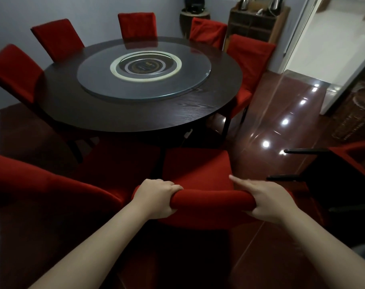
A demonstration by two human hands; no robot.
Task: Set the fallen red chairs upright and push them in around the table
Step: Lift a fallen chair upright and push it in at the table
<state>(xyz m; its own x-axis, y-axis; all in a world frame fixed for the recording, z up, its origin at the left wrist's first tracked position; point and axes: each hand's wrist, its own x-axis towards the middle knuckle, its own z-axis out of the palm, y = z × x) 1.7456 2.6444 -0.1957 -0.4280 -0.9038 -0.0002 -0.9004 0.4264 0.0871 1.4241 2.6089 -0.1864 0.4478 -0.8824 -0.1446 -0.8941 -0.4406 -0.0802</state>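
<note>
- Here, the left hand (pixel 156 198) and right hand (pixel 267 200) grip either end of the back of a chair (pixel 210 202).
- Rightward, another chair (pixel 344 165) lies tipped on the floor (pixel 271 113).
- The held one stands upright, facing the round worktop (pixel 135 113).

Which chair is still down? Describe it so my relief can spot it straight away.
Start at the round table and come to its near side, where the left hand and right hand hold the back of an upright chair. Just right of that, on the shiny floor, lies the fallen chair. Alone among the chairs, it is on its side, black legs sticking out level toward the left.
</note>
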